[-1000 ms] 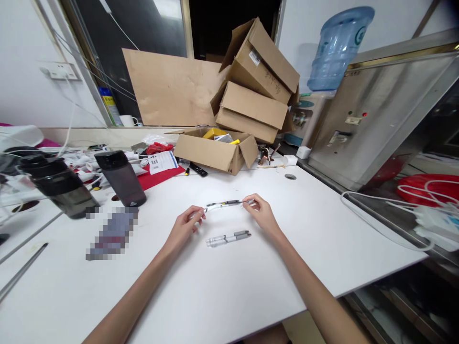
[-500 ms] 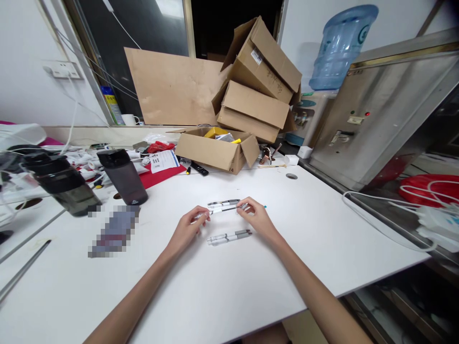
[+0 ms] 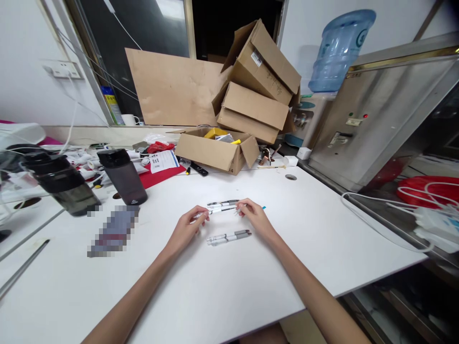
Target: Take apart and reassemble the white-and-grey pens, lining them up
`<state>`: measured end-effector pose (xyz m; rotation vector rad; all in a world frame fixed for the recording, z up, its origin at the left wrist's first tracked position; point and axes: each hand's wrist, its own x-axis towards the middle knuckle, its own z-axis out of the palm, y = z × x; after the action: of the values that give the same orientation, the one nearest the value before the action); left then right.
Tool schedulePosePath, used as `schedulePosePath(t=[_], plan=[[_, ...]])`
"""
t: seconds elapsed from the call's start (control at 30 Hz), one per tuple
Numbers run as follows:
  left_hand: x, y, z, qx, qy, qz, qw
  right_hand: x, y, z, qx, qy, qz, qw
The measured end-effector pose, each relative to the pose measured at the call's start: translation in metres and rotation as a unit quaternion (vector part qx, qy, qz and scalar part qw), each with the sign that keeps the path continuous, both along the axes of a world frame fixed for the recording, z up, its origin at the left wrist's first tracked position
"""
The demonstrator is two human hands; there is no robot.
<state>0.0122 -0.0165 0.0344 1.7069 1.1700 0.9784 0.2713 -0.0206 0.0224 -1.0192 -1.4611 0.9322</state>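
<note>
Left hand [image 3: 193,219] and right hand [image 3: 254,214] pinch pen [image 3: 218,210], seemingly still in parts; two clear-barrelled pens [image 3: 236,235] nearer body look whole, dark-gripped pen [image 3: 229,202] just beyond.

bright, even white light | glare in window glass [image 3: 161,28] | faint soft shadows on bench [image 3: 251,282] | pens [image 3: 239,235] slightly soft | edges stretched, upper-right corner dark

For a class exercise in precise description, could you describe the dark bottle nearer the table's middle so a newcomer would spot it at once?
Find the big white table, then the red sheet towards its far left. Just left of that stands a smoky, black-lidded bottle. A small pale logo near its base and a slimmer body set it apart from the wider bottle further left.
</note>
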Motion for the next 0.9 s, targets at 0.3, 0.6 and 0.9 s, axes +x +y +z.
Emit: schedulePosePath(t=[0.3, 0.6, 0.9], plan=[[-0.004, 0.004, 0.000, 0.004, -0.019, 0.015, 1.000, 0.004, 0.004, 0.010, 0.014, 0.089, -0.051, 0.995], [-0.003, 0.001, 0.001, -0.001, -0.015, 0.018, 1.000, 0.000, 0.000, 0.014, 0.020, 0.071, -0.030, 0.997], [0.002, 0.000, -0.002, -0.002, 0.001, -0.005, 1.000, -0.003, -0.003, 0.010, 0.026, 0.040, 0.014, 0.999]])
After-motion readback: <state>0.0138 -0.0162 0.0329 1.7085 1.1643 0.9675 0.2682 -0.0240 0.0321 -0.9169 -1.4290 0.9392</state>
